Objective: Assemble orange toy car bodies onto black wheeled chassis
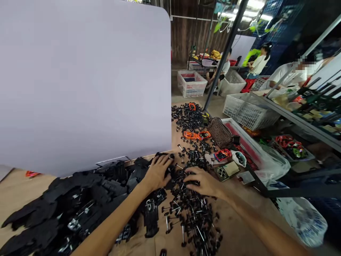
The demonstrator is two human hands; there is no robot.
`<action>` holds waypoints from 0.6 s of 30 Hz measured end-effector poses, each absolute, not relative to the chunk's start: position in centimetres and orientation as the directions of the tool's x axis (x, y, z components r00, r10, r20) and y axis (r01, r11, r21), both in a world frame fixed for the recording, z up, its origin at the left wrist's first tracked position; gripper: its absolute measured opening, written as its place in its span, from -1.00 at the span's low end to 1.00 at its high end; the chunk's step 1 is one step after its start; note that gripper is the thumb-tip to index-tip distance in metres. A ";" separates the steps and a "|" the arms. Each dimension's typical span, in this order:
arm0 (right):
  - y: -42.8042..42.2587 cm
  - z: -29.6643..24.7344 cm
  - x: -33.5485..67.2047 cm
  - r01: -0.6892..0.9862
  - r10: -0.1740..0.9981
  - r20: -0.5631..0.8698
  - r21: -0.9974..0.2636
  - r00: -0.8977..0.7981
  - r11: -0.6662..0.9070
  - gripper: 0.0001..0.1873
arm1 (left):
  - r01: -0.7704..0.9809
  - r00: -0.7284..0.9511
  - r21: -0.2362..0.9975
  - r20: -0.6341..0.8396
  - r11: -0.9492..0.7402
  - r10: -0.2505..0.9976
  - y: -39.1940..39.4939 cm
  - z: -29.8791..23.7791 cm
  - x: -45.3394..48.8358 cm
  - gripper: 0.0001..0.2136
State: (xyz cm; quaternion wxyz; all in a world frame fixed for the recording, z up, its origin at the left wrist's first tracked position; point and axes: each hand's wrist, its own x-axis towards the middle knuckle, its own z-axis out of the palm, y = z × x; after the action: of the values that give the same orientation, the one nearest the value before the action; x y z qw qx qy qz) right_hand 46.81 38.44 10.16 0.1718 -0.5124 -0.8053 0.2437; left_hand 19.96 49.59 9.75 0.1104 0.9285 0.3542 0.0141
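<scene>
My left hand [159, 171] is curled over a black plastic car base [168, 175], which shows between thumb and fingers and beyond the fingertips; its underside is hidden. To its left lies a heap of black plastic car bases [101, 192], some with silvery parts. One separate car base [151, 217] lies just below my left forearm. My right hand [201, 182] hovers at the pile of small wheel axles [198, 209], thin metal rods with black wheels. Its fingers are bent and apart, and nothing shows in them.
A large pale board [87, 81] stands behind the heap. Orange car bodies [195, 135], a brown bag [220, 132], and a phone [221, 173] lie along the right side. Beyond are white crates [193, 85], a metal post [226, 53], and several people seated or standing.
</scene>
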 end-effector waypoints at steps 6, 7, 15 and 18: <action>44.6 8.1 56.8 0.866 0.984 0.111 -0.496 0.140 -0.067 -0.62 | 0.706 0.703 0.127 -0.245 -0.697 0.667 50.1 8.8 21.2 -0.47; 45.7 7.3 57.4 0.868 0.981 0.103 -0.487 0.166 -0.096 -0.60 | 0.740 0.668 0.102 -0.233 -0.665 0.707 49.9 8.7 20.9 -0.54; 44.4 3.7 49.8 0.876 0.998 0.065 -0.480 -0.021 0.050 -0.66 | 0.834 0.550 0.130 -0.125 -0.536 0.826 49.4 8.1 24.2 -0.39; 43.8 4.9 50.8 0.854 0.983 0.049 -0.489 -0.175 0.177 -0.73 | 0.782 0.604 0.242 -0.072 -0.574 0.794 52.1 7.3 28.0 -0.41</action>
State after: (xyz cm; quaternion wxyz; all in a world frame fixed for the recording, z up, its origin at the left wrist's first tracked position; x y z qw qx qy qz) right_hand 50.77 43.77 4.89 0.1808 -0.6163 -0.7454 0.1786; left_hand 28.04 52.13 7.33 0.1254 0.8867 0.4444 0.0224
